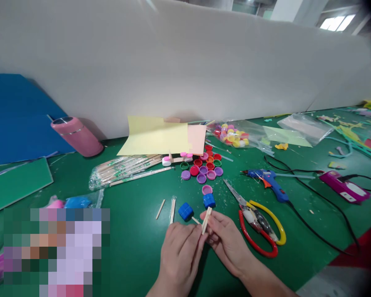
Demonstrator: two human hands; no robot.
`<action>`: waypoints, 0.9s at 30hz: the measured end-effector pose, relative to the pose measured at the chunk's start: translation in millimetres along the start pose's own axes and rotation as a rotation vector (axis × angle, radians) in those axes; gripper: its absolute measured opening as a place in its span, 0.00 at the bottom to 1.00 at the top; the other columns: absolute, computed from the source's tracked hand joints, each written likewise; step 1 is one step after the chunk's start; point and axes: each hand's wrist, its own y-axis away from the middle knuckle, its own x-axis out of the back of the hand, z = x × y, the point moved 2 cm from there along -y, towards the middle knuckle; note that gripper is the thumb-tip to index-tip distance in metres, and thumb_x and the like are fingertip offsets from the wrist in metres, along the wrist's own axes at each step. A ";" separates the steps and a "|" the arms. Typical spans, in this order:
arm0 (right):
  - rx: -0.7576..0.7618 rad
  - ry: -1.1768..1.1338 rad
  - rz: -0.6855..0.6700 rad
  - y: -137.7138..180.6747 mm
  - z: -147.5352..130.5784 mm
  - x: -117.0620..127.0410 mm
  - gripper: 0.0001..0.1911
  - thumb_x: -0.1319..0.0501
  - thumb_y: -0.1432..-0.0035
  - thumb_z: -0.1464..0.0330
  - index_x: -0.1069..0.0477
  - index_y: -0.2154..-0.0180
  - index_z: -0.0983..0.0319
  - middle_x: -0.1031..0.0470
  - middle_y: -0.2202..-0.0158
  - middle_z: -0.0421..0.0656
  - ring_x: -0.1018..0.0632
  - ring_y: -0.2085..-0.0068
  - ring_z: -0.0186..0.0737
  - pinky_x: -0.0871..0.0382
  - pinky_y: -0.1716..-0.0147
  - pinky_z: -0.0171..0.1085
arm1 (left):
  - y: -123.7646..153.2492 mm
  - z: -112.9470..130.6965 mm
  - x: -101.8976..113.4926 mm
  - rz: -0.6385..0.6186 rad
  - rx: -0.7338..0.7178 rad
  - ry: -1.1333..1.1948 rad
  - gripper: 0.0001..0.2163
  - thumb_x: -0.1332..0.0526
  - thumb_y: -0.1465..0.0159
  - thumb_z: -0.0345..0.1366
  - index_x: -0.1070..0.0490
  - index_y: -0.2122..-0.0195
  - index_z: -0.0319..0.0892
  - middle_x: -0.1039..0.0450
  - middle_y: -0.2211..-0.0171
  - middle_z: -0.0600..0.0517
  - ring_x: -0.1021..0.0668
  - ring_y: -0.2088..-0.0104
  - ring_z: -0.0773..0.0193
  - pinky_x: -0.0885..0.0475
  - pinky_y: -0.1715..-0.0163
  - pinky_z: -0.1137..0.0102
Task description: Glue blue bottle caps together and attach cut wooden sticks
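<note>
My left hand (182, 251) and my right hand (227, 239) meet at the front of the green table, fingers closed. Between their fingertips are short pale wooden sticks (206, 220), held side by side and tilted. A thin stick runs from near my left fingers toward a stack of blue bottle caps (186, 211); whether it joins the caps I cannot tell. Just beyond my right fingers is another blue cap stack (209, 200), with a pink cap (207, 189) behind it. A loose short stick (160, 209) and some longer sticks (172, 208) lie to the left.
Scissors (253, 227) lie right of my hands, near a blue glue gun (267, 181) with a trailing cord. Loose caps (201, 178), bagged sticks (126, 169) and yellow paper (157, 136) are farther back. A pink tumbler (77, 136) stands left by the white partition (173, 62).
</note>
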 end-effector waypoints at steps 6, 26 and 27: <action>-0.001 -0.002 0.002 0.9 -0.1 0.8 0.10 0.33 0.56 0.65 0.25 0.72 0.65 0.35 0.83 0.35 0.39 0.81 0.23 0.48 0.81 0.25 | -0.1 -0.8 0.0 -0.003 0.005 -0.004 0.10 0.41 0.45 0.24 0.31 0.63 0.41 0.24 0.72 0.49 0.25 0.74 0.64 0.31 0.72 0.68; 0.001 0.030 -0.037 -0.3 0.6 4.4 0.11 0.32 0.57 0.64 0.24 0.72 0.65 0.33 0.82 0.37 0.37 0.81 0.25 0.45 0.79 0.26 | -1.9 0.8 0.0 -0.012 0.030 0.026 0.10 0.42 0.46 0.23 0.32 0.63 0.41 0.25 0.73 0.50 0.26 0.75 0.65 0.33 0.73 0.69; 0.004 0.029 -0.037 -0.4 0.5 4.4 0.11 0.32 0.57 0.64 0.24 0.72 0.65 0.33 0.82 0.37 0.38 0.81 0.25 0.46 0.79 0.27 | -1.9 0.7 0.0 -0.010 0.025 0.023 0.10 0.42 0.46 0.24 0.32 0.64 0.41 0.25 0.73 0.50 0.26 0.76 0.65 0.33 0.73 0.69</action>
